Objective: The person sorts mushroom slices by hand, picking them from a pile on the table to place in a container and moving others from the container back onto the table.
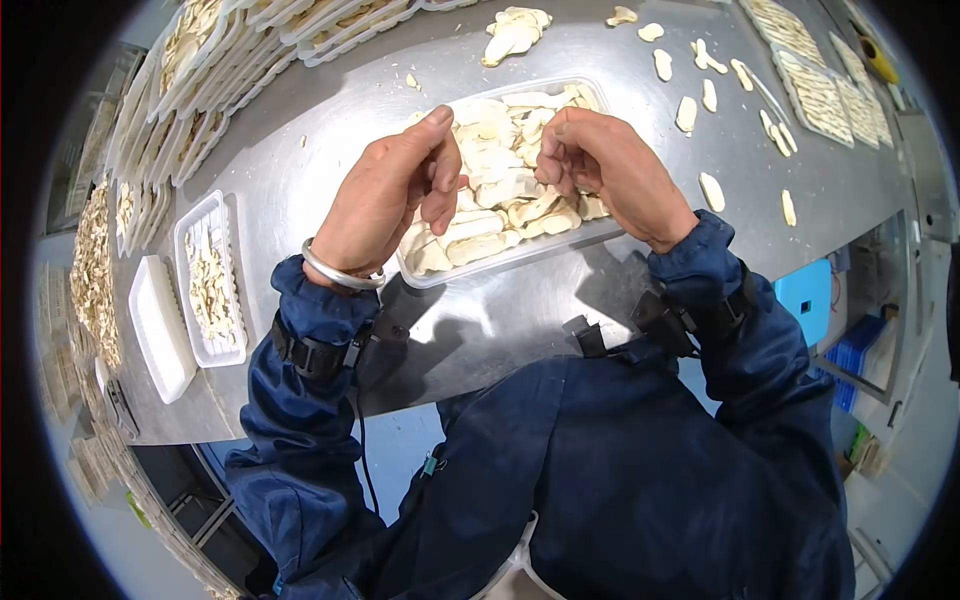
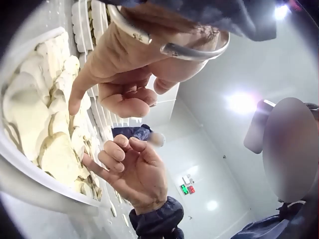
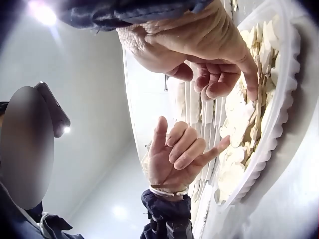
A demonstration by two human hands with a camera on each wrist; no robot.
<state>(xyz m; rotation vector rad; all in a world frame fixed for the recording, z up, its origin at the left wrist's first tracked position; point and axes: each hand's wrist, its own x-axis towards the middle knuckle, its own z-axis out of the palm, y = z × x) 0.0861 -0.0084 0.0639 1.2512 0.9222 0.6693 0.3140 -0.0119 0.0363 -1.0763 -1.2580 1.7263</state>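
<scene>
A shallow translucent plastic tray (image 3: 288,94) lies on the steel table, filled with pale mushroom slices (image 1: 480,246). Over its left side is my left hand (image 1: 390,185), a metal bracelet (image 1: 340,276) at its wrist. My right hand (image 1: 612,168) hovers at the tray's right side, palm turned toward the other. Both hands have the middle fingers loosely bent and hold nothing. In the wrist views each little finger stretches down to the slices, its tip right at them.
Stacked trays of slices (image 1: 195,95) stand at the back left. Nearer are a small part-filled tray (image 1: 212,285) and a white tray (image 1: 160,330). Loose slices (image 1: 686,114) and filled trays (image 1: 812,92) lie to the right, with a slice pile (image 1: 515,40) behind.
</scene>
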